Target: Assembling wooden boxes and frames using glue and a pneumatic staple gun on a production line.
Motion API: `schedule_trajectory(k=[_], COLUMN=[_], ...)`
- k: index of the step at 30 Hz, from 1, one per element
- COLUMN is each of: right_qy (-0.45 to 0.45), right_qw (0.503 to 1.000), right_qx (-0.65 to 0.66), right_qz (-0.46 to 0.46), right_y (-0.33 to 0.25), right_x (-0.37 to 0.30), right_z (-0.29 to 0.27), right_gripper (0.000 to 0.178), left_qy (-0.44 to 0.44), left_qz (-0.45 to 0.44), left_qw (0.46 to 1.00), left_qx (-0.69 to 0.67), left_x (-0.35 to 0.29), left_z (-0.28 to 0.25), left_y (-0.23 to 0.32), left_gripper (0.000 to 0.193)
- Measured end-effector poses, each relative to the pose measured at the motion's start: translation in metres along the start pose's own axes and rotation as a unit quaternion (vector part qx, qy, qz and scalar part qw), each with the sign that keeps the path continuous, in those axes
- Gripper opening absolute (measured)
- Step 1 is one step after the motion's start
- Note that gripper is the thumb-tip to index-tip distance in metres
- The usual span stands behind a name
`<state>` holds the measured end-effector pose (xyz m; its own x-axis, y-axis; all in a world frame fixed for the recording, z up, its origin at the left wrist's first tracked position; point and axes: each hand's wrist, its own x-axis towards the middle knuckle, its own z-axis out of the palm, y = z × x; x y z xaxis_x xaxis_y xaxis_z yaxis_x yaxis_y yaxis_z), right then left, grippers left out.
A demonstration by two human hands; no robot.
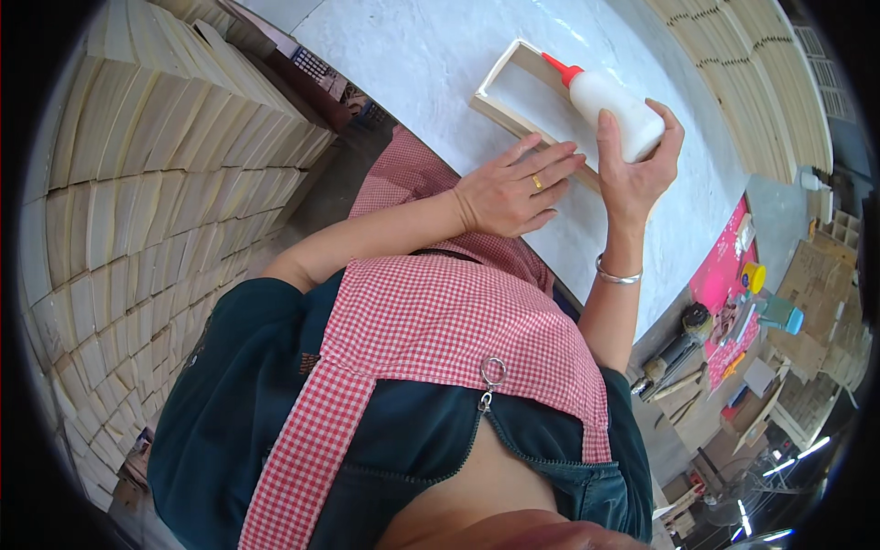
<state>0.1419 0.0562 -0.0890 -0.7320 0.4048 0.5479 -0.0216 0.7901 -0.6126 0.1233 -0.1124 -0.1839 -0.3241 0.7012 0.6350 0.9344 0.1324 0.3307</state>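
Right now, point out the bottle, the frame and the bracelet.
Bottle (612, 108), head view: middle of its white body.
Frame (507, 120), head view: its near long side.
Bracelet (620, 280), head view: front of the band.

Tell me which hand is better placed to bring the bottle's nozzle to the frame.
Right, I'd judge: the right hand holds the bottle, its red nozzle close by the frame. The left hand lies open at the frame's near side, likelier suited to steadying it.
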Motion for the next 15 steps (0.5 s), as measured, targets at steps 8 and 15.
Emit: schedule_trajectory(k=[8, 15], right_qy=[0.038, 0.081], right_qw=[0.998, 0.992], right_qx=[-0.026, -0.078], right_qz=[0.035, 0.056], right_y=[0.015, 0.032], right_x=[-0.019, -0.039], right_z=[-0.037, -0.074], right_gripper=[0.052, 0.053], left_qy=[-0.022, -0.036], left_qz=[-0.003, -0.001], left_qw=[1.000, 0.999], left_qx=[0.006, 0.022], left_x=[0.002, 0.002], left_z=[-0.006, -0.006], left_y=[0.001, 0.003], left_gripper=[0.035, 0.035])
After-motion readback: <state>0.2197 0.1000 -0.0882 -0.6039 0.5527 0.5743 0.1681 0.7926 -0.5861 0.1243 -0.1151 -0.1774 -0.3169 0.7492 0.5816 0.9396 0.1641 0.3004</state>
